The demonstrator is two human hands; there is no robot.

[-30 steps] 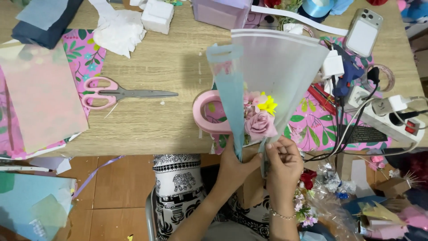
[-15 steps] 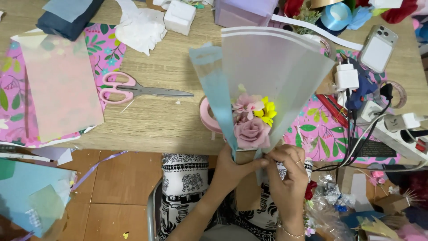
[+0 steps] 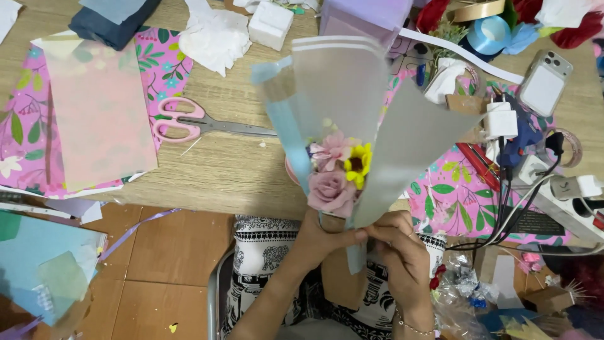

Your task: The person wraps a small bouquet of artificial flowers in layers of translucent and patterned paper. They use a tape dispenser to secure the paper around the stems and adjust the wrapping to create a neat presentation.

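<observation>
At the far left a stack of blue and green paper (image 3: 44, 264) lies low by the floor, and above it a pale pink sheet (image 3: 100, 116) rests on a flowered pink paper (image 3: 22, 126) on the wooden table (image 3: 220, 170). A folded dark cloth (image 3: 113, 22) sits at the top edge, with crumpled white tissue (image 3: 214, 38) beside it. Pink-handled scissors (image 3: 201, 124) lie flat on the table, blades pointing right, toward the bouquet.

The bouquet (image 3: 349, 145) is held upright in the middle, just over the near table edge. Its long axis runs from the narrow stem end at the hands up and away to the wide open mouth, so it fans out toward the far side of the table. Grey and light blue wrapping sheets form the cone; a pink rose (image 3: 330, 192), a smaller pink flower and a yellow flower (image 3: 358, 164) sit low inside it.

The left hand (image 3: 327, 236) wraps around the narrow bottom of the cone, fingers curled closed on it. The right hand (image 3: 399, 242) meets it from the right, fingertips pressed together and pinching the edge of the grey sheet at the same spot.

Further right a white charger (image 3: 501, 119) and black cables (image 3: 509, 208) lie on more flowered paper, a phone (image 3: 544, 82) above them, and a white power strip (image 3: 576, 198) at the edge
</observation>
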